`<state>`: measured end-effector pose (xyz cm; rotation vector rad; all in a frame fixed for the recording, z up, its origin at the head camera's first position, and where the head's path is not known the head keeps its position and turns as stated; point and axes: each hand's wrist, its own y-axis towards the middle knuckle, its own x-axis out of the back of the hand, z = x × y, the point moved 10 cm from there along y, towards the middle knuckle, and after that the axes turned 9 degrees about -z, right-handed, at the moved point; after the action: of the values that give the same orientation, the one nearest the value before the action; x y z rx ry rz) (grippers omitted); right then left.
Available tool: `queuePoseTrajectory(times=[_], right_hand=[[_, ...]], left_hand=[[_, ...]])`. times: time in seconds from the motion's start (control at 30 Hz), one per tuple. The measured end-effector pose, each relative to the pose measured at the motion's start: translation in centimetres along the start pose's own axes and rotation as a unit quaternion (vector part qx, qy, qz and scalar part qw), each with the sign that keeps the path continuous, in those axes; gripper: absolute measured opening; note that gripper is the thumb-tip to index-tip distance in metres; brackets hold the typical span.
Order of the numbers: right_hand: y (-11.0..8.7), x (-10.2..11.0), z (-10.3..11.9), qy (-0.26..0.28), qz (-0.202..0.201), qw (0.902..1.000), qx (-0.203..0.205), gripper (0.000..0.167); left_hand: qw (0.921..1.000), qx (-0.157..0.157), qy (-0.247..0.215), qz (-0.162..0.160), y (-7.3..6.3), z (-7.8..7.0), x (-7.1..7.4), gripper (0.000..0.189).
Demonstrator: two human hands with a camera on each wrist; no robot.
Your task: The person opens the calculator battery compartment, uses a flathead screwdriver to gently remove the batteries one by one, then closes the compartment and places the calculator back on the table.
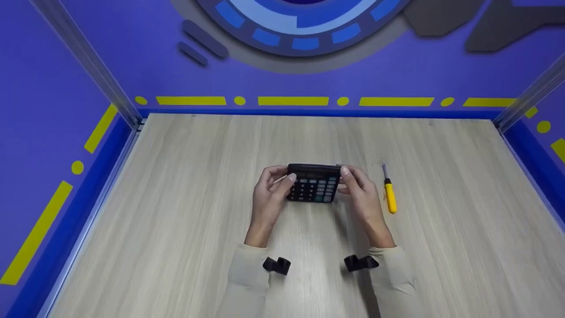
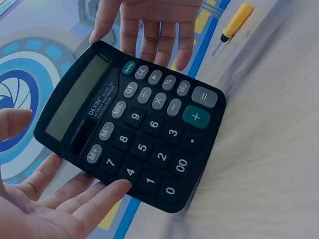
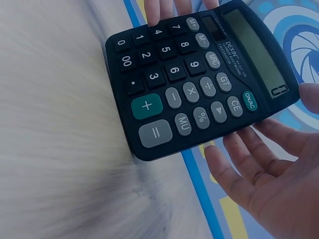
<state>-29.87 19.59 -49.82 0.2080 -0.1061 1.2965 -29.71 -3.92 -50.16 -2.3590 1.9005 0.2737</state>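
A black desktop calculator (image 1: 311, 187) with grey, black and green keys is held up between both hands, tilted so its keys face the person. Its lower edge is close over the table. In the right wrist view a 0 shows on the display (image 3: 259, 55). My left hand (image 1: 268, 192) holds the left side, its thumb over the front in the head view and a fingertip beside the 4 key in the left wrist view. On the other side, my right hand (image 1: 363, 194) grips the upper corner with its thumb, the other fingers along the edge and behind.
A screwdriver (image 1: 390, 196) with a yellow handle lies on the wooden table (image 1: 176, 212), right of the right hand. Tiny bits (image 1: 382, 160) lie by its tip. Blue panels (image 1: 282, 84) with yellow marks enclose the back and sides.
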Motion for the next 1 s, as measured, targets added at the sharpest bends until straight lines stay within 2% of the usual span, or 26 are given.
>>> queuePoseTrajectory(times=[0.27, 0.43, 0.57, 0.7, 0.87, 1.0], right_hand=[[-0.04, -0.31, 0.28, 0.009, 0.006, 0.9999, 0.012, 0.047], [0.01, -0.5, 0.22, 0.028, 0.007, 0.9995, 0.014, 0.048], [0.03, -0.56, 0.09, 0.034, 0.007, 0.9994, 0.004, 0.048], [-0.02, -0.65, 0.04, 0.016, 0.013, 0.9997, -0.012, 0.049], [-0.18, -0.71, -0.24, -0.028, 0.034, 0.9984, -0.035, 0.052], [-0.17, -1.0, -0.2, -0.032, 0.053, 0.9974, -0.037, 0.054]], left_hand=[[0.9986, -0.017, 0.05, -0.01, 0.05, -0.02, 0.3, 0.055], [0.9986, -0.01, 0.049, -0.015, 0.09, 0.04, 0.59, 0.055], [0.9987, -0.017, 0.045, -0.018, 0.11, -0.05, 0.61, 0.05], [0.9983, -0.022, 0.053, -0.014, 0.04, -0.11, 0.53, 0.05], [0.9975, -0.006, 0.068, -0.019, -0.07, 0.12, 0.67, 0.05], [0.9961, 0.003, 0.086, -0.021, -0.01, 0.01, 0.88, 0.05]])
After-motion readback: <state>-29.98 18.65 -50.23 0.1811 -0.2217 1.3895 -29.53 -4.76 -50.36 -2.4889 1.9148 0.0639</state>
